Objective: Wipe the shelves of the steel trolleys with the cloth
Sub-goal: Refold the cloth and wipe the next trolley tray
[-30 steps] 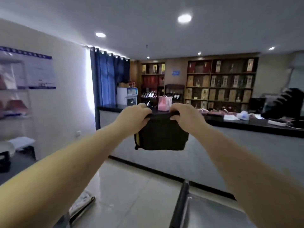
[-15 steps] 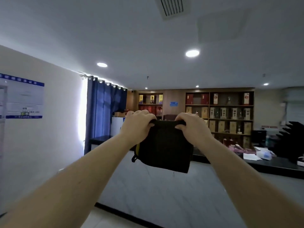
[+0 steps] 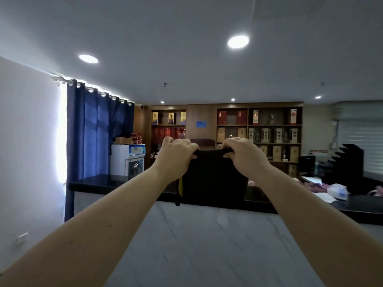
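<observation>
Head's tipped up since a second ago, so the steel trolley has dropped out of frame.

Meanwhile the left hand (image 3: 176,155) and right hand (image 3: 243,156) each pinch a top corner of the dark, square folded cloth with a yellow edge (image 3: 213,183). It hangs in mid-air in front of the long black-topped counter (image 3: 99,182), level with its front edge and touching nothing. Looks like they're pulling it taut to get a flat wiping face before heading down to the shelves, so wiping probably isn't underway yet.
</observation>
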`<state>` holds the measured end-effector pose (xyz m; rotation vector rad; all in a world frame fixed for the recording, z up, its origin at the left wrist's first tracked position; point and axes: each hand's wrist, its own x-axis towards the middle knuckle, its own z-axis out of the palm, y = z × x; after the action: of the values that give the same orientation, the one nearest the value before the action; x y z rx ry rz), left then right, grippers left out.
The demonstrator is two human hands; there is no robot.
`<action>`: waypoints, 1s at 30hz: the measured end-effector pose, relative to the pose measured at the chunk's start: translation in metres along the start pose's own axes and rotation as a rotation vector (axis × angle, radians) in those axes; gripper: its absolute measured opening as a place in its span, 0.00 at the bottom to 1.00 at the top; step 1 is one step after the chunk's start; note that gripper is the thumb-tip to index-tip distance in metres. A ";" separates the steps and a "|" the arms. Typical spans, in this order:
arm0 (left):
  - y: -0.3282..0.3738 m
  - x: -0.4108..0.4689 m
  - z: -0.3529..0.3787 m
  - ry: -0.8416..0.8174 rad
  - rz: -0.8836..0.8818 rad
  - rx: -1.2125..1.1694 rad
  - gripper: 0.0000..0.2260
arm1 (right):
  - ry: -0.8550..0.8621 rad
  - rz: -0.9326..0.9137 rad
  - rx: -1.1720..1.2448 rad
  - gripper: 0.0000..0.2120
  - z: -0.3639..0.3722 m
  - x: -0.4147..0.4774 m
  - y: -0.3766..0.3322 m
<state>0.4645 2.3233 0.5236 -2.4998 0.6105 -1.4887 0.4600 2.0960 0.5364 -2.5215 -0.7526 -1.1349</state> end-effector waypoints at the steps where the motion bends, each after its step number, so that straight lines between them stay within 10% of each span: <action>1: -0.005 0.009 0.025 0.013 0.023 -0.024 0.10 | 0.006 0.010 -0.029 0.06 0.015 0.009 0.013; 14: 0.054 0.220 0.306 0.113 0.227 -0.369 0.10 | -0.027 0.283 -0.371 0.04 0.089 0.093 0.257; 30: 0.368 0.431 0.527 0.233 0.536 -0.715 0.09 | -0.123 0.570 -0.864 0.04 0.043 0.010 0.591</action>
<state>1.0087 1.7738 0.4848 -2.2633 1.9638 -1.5146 0.8234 1.6294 0.4950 -3.1533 0.5760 -1.2489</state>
